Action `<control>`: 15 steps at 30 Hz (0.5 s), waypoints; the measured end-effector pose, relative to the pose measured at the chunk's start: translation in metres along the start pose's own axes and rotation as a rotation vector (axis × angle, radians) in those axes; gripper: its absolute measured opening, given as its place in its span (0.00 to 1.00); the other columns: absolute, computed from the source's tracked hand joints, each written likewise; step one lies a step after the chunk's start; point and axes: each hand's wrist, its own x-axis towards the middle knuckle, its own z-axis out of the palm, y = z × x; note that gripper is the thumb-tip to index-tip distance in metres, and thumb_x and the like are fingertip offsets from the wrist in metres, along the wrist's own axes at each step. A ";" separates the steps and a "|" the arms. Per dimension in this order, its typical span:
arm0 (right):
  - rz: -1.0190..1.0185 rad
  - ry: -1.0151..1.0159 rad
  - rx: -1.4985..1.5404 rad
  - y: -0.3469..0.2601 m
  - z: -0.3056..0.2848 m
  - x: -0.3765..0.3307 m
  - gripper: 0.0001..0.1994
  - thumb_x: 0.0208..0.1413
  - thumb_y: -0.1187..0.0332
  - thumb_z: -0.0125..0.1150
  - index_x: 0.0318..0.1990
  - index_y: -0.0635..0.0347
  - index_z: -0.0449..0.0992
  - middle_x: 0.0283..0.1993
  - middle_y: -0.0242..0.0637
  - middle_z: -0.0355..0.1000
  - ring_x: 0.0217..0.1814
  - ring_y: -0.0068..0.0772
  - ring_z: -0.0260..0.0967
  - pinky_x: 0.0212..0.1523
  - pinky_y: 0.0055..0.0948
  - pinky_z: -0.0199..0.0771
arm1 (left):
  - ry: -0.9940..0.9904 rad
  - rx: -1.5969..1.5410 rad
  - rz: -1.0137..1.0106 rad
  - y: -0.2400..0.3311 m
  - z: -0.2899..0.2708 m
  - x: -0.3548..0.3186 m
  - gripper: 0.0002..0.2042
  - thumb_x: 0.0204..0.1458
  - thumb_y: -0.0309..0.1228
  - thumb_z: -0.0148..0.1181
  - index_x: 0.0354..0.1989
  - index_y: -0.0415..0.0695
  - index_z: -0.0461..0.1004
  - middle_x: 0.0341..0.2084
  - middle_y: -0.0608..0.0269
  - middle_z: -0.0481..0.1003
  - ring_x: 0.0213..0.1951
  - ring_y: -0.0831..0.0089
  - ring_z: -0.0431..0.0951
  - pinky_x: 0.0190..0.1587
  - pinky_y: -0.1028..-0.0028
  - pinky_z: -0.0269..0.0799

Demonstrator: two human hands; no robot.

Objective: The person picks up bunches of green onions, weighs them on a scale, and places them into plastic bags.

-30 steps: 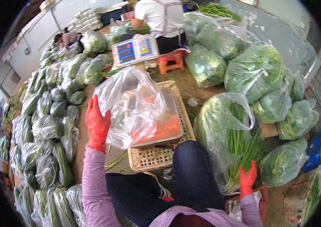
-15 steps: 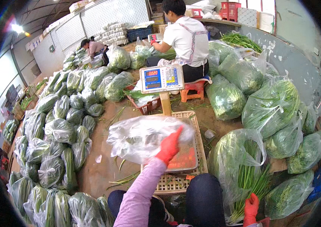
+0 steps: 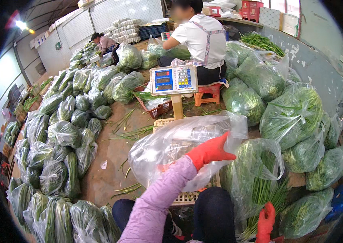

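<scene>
My left hand (image 3: 212, 152), in a red glove, is closed on the edge of a large clear plastic bag (image 3: 159, 139). The bag spreads over a scale's platform and a cream slatted crate (image 3: 185, 197). Low on the right, my right hand (image 3: 265, 222), also red-gloved, has its fingers curled beside long green stalks (image 3: 263, 184). Whatever it may grip is hidden. Those stalks stick out of an open clear bag (image 3: 240, 166) with looped handles, next to my knee. Beyond the left hand stands the scale's display head (image 3: 174, 79) on a post.
Filled bags of greens (image 3: 64, 135) are heaped on the left, and more bulging bags (image 3: 290, 117) on the right. A person in a white shirt (image 3: 208, 38) sits ahead on an orange stool (image 3: 207, 95). A red basket (image 3: 155, 107) stands behind the scale. Another person (image 3: 106, 43) bends farther back.
My left hand has moved right and slightly nearer, drawing the plastic bag along and spreading it wider. The right hand has shifted slightly left. The display reading has changed.
</scene>
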 end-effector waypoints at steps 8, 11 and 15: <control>-0.931 -0.939 0.111 -0.301 0.178 0.050 0.24 0.44 0.65 0.63 0.51 0.61 0.69 0.45 0.51 0.70 0.47 0.51 0.68 0.47 0.40 0.68 | -0.111 0.361 -0.367 0.004 -0.058 -0.046 0.28 0.47 0.47 0.56 0.47 0.33 0.69 0.37 0.42 0.74 0.39 0.53 0.77 0.43 0.63 0.71; -1.067 -1.013 -0.137 -0.267 0.248 0.085 0.26 0.43 0.63 0.63 0.52 0.59 0.69 0.47 0.49 0.70 0.50 0.50 0.67 0.50 0.42 0.66 | -0.229 0.238 -0.686 -0.010 -0.070 -0.075 0.21 0.52 0.41 0.48 0.44 0.33 0.71 0.34 0.42 0.75 0.20 0.59 0.79 0.28 0.66 0.76; -1.039 -1.497 -0.450 -0.175 0.308 0.089 0.29 0.43 0.63 0.62 0.57 0.56 0.65 0.52 0.45 0.69 0.54 0.43 0.66 0.55 0.38 0.64 | 0.145 0.630 -0.333 -0.105 -0.097 -0.102 0.27 0.46 0.41 0.57 0.54 0.42 0.65 0.42 0.46 0.73 0.43 0.53 0.74 0.46 0.60 0.69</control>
